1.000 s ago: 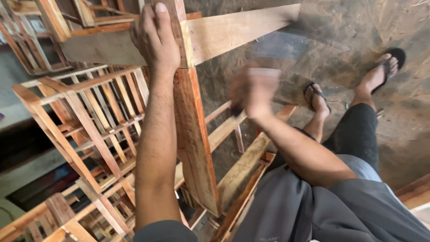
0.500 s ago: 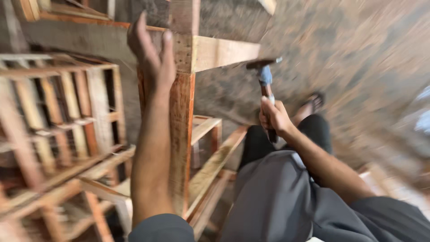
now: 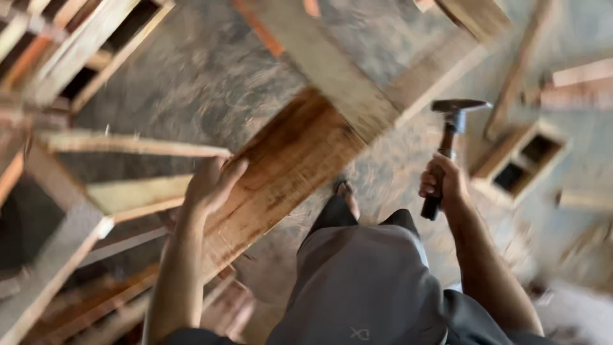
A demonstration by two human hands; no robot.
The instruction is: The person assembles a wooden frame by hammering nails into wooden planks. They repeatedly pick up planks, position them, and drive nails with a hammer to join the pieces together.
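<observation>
A single head-worn camera looks steeply down from above the plank (image 3: 287,166), close over it; the floor (image 3: 191,76) lies beyond it, the person's lap below it. Blur, perhaps from motion, softens the edges.

reddish-brown grained plank (image 3: 287,166), dark-headed hammer (image 3: 449,137) with black grip, grey shorts (image 3: 364,287), mottled grey-brown floor (image 3: 191,83)
</observation>
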